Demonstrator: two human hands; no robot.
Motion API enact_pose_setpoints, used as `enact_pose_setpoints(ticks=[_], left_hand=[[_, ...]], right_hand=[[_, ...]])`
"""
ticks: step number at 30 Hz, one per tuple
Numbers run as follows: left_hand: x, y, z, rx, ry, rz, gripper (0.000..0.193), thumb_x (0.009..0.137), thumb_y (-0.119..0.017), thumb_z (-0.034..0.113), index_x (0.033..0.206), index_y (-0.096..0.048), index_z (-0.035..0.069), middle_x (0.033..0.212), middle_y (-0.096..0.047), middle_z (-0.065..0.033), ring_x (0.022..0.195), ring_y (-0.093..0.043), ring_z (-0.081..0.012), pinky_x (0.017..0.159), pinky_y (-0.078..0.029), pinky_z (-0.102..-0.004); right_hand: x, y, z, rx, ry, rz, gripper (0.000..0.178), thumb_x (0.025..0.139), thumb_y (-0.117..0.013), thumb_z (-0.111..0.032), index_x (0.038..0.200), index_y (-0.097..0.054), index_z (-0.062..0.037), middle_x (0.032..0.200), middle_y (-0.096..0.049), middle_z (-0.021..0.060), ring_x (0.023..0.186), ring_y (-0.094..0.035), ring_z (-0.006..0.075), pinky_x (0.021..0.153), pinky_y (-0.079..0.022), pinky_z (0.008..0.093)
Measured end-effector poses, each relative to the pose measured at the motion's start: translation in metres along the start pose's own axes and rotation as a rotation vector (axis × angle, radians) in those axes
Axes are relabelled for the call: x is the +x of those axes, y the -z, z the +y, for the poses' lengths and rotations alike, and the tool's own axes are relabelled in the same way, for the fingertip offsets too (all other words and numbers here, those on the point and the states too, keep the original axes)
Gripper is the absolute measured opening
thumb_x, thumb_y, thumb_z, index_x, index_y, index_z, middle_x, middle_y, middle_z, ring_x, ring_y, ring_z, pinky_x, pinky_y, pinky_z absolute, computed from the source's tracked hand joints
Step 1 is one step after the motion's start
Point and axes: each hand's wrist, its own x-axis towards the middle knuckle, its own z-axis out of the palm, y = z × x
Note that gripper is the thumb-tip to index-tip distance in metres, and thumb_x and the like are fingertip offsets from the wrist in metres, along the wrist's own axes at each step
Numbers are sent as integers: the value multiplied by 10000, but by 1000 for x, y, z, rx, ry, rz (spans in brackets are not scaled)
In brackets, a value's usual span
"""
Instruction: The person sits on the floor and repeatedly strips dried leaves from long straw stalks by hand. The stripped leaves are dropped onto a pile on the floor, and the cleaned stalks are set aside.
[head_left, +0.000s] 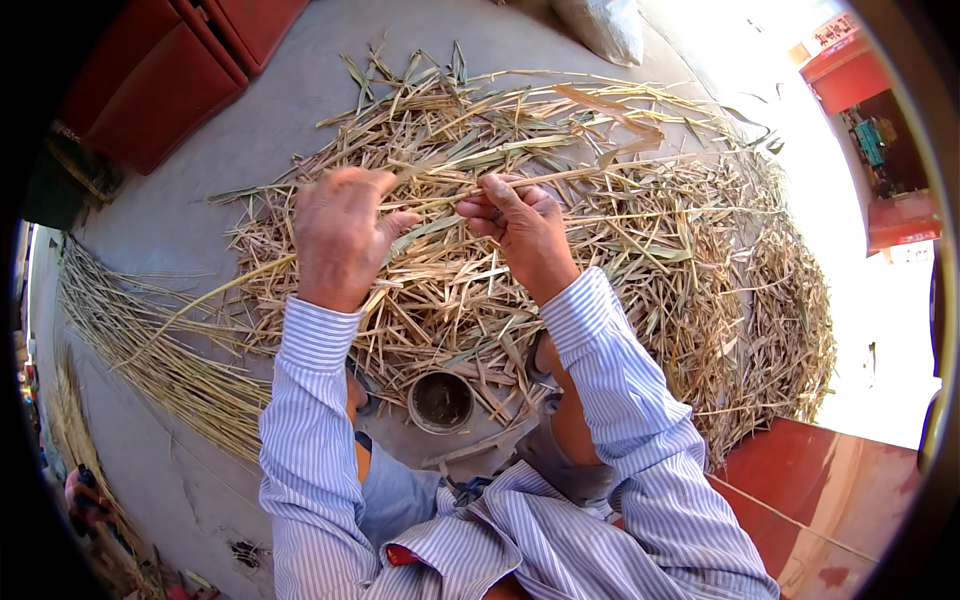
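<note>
My right hand [520, 225] is closed, with thumb and fingers pinching a thin dry stalk [575, 174] that runs off to the right over the straw. My left hand [350, 235] is slightly blurred, to the left at about the same height. Its thumb stands apart from its bent fingers, and no held thing shows in the gap. A long yellow stalk [215, 292] reaches from the lower left to behind my left wrist. Beneath both hands spreads a wide heap of dry stalk pieces and leaf strips [450, 285].
Between my feet stands a small round pot [440, 402] with dark contents. A bundle of long thin stalks [165, 350] lies on the grey floor at left. Red furniture [165, 85] is at far left, a pale sack [603, 28] at the back, and a red surface [780, 480] at lower right.
</note>
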Motion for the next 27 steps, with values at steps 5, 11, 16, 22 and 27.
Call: enact_pose_setpoints(ticks=[5, 11, 16, 22, 27], left_hand=[[-13, -12, -4, -96, 14, -137, 142, 720, -755, 161, 795, -665, 81, 705, -630, -34, 710, -595, -208, 688, -406, -377], [-28, 17, -55, 0, 159, -265, 88, 738, -735, 135, 766, -659, 102, 677, -626, -37, 706, -592, -221, 704, -396, -375], [-29, 13, -44, -181, 191, -328, 126, 749, -745, 184, 814, -681, 97, 729, -653, -47, 723, -598, -226, 714, -391, -374], [-23, -29, 3, -491, 354, -319, 164, 770, -761, 188, 846, -693, 59, 700, -662, -53, 635, -609, -197, 628, -447, -342], [-30, -31, 5, -945, 835, -405, 137, 798, -766, 98, 856, -684, 5, 737, -677, -35, 627, -591, -89, 561, -473, -238]], right_hand=[[0, 4, -5, 44, -4, 16, 241, 934, -638, -191, 1070, -587, 2, 943, -684, 116, 835, -699, 190, 682, -583, 250], [6, 35, -29, 27, 25, 105, 230, 918, -661, -164, 1075, -572, -23, 930, -680, 80, 827, -687, 160, 674, -570, 229], [4, 16, -15, 35, 5, 45, 227, 919, -658, -159, 1074, -570, -19, 946, -677, 90, 852, -690, 177, 686, -569, 239], [-2, 4, 3, -33, 11, -113, 175, 928, -636, -142, 1034, -601, -6, 954, -678, 97, 878, -695, 207, 742, -583, 276], [-3, 8, -4, -187, 4, -175, 185, 932, -622, -137, 1044, -634, 10, 988, -689, 117, 903, -691, 197, 795, -575, 296]])
